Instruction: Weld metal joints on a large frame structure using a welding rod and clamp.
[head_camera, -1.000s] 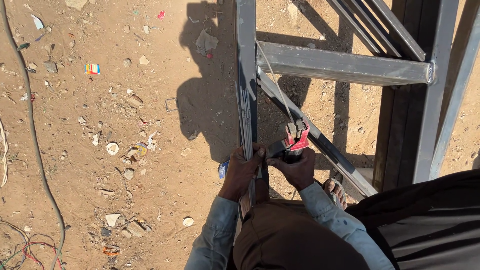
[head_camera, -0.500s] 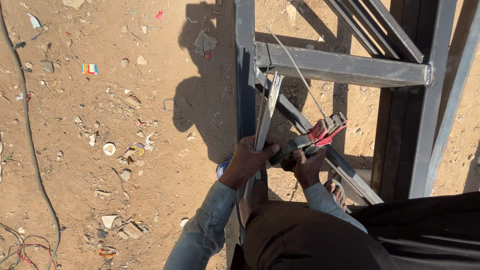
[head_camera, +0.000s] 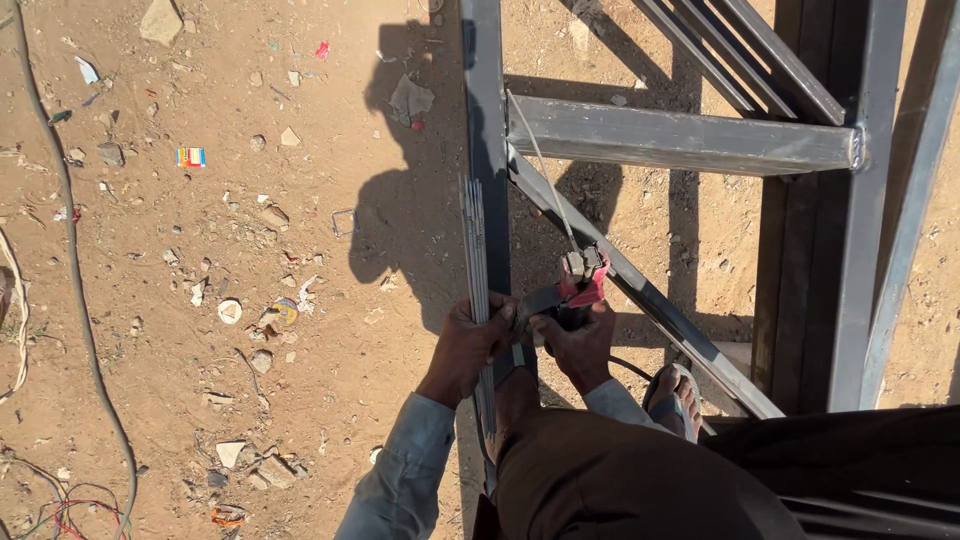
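Red rod holder (head_camera: 582, 278) at picture centre, thin rod (head_camera: 543, 175) running from it toward 11 o'clock. Right hand (head_camera: 578, 340) grip closed around holder. Left hand (head_camera: 470, 340) at 9 o'clock of it, clasping rod bundle (head_camera: 476, 250) against upright post (head_camera: 486, 110) of steel frame (head_camera: 680, 140). Sandal (head_camera: 674, 398) at 4 o'clock.

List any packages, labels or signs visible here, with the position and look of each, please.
Small packet: on the sandy ground, upper left; flat rectangle with red, yellow and blue stripes.
Crumpled wrapper: on the ground left of the left hand; yellow and white, shape unclear.
No signs or screens.
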